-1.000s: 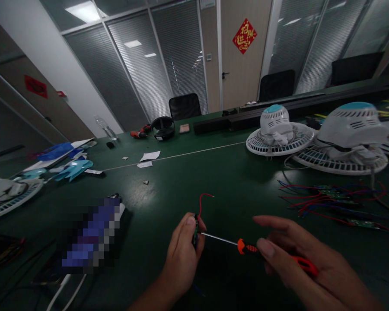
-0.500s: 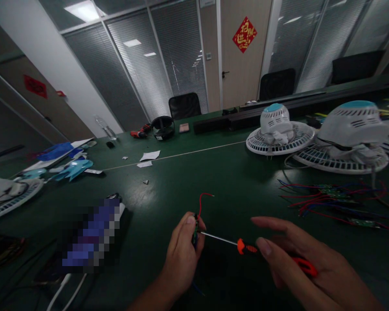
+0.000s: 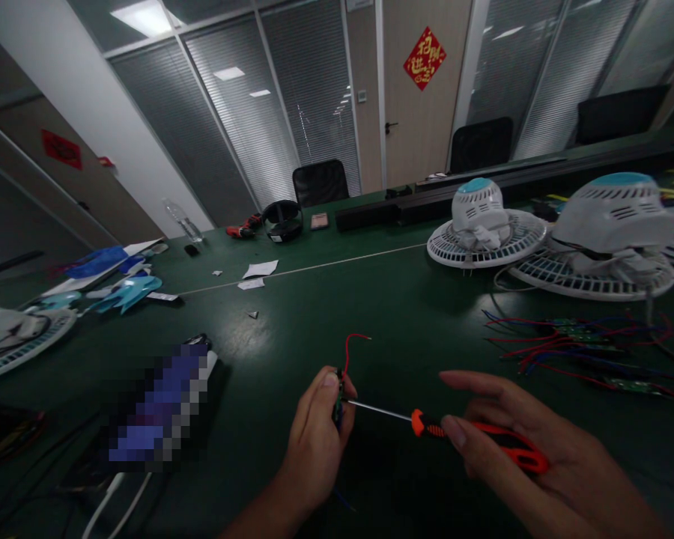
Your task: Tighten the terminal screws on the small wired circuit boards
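Observation:
My left hand point(image 3: 317, 427) pinches a small green circuit board point(image 3: 338, 398) upright between thumb and fingers, hiding most of it. A red wire point(image 3: 348, 350) rises from the board's top and bends right; a blue wire end point(image 3: 344, 500) shows below the hand. In my right hand point(image 3: 531, 457) is a screwdriver point(image 3: 421, 423) with an orange and black handle. The thumb and curled fingers hold the handle while the index finger stretches out above it. The thin metal shaft points left, its tip at the board beside my left fingertips.
Several boards with red and blue wires point(image 3: 584, 333) lie at the right, below white fan housings point(image 3: 477, 217). A blurred-out phone-like device point(image 3: 157, 412) with white cables rests at the left. Paper scraps point(image 3: 260, 269), a black ring-shaped object point(image 3: 281, 221) and a bottle point(image 3: 180, 219) are farther back.
My right fingers have shifted on the screwdriver, and the handle has turned so more of its orange side shows. The left hand and board stay in place.

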Motion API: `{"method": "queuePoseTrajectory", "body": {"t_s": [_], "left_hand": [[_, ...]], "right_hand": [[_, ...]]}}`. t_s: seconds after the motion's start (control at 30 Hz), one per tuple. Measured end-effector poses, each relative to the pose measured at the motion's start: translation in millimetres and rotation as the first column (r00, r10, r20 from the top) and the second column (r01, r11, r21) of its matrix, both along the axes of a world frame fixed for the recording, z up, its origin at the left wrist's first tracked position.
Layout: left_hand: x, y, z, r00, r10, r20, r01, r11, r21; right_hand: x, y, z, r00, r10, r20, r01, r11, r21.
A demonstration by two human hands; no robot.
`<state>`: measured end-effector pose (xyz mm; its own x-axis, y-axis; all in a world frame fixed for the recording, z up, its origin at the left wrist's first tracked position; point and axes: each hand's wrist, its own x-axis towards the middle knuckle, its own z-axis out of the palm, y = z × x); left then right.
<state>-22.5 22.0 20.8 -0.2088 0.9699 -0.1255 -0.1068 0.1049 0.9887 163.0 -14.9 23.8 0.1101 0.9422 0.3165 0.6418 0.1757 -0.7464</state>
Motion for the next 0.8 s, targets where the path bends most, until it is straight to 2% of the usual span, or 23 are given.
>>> {"method": "queuePoseTrajectory", "body": {"t_s": [0.2, 0.37, 0.53, 0.6, 0.8], "left_hand": [[-1, -1, -4.6, 0.992, -0.035, 0.124, 0.043, 0.997, -0.060], [-2, -1, -7.5, 0.993, -0.062, 0.104, 0.068, 0.996, -0.056], [-2, -2, -6.0, 0.997, -0.074, 0.038, 0.075, 0.997, -0.035], [-2, -1, -6.0, 0.997, -0.065, 0.044, 0.066, 0.998, -0.024], [-3, -1, -6.0, 0.997, -0.075, -0.007, 0.075, 0.997, -0.022]], "right_hand": [[6, 5, 7.0, 0.998, 0.068, -0.019, -0.068, 0.997, -0.035], [7, 4, 15.8, 0.979, 0.186, -0.086, -0.195, 0.975, -0.103], [2, 5, 15.5, 0.977, 0.101, -0.186, -0.151, 0.949, -0.275], [3, 6, 13.6, 0.981, 0.114, -0.159, -0.155, 0.949, -0.273], [7, 5, 14.8, 0.987, 0.153, -0.048, -0.158, 0.977, -0.141]]}}
